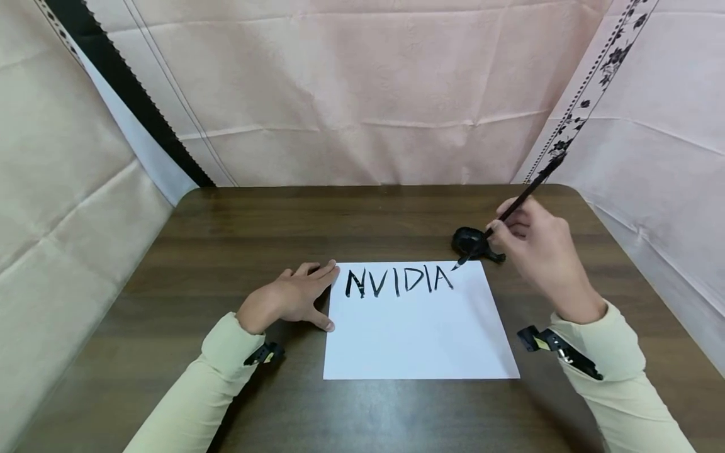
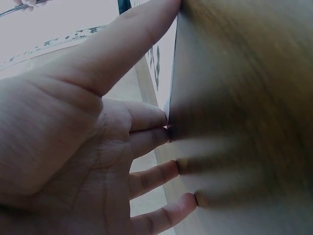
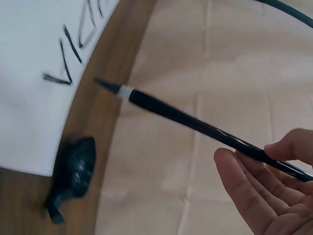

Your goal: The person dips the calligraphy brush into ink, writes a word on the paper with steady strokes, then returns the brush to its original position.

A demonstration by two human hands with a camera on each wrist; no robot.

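A white sheet of paper (image 1: 419,340) lies on the table with NVIDIA in black strokes along its top. My left hand (image 1: 291,299) rests at the sheet's left edge, thumb spread from the fingers; in the left wrist view the fingertips (image 2: 188,200) touch the wood. Between thumb and fingers, my right hand (image 1: 540,251) pinches a black ink brush (image 1: 523,195), slanted with its handle up to the right. Its dark pointed tip is just right of the last A. The right wrist view shows the brush's (image 3: 181,117) pale collar behind the bristles.
A small glossy black rounded object (image 1: 469,241) with a tail-like end sits at the sheet's top right corner, partly behind the brush. The brown wooden table (image 1: 272,214) has rounded far corners. Pale cloth (image 1: 368,94) hangs behind and at both sides.
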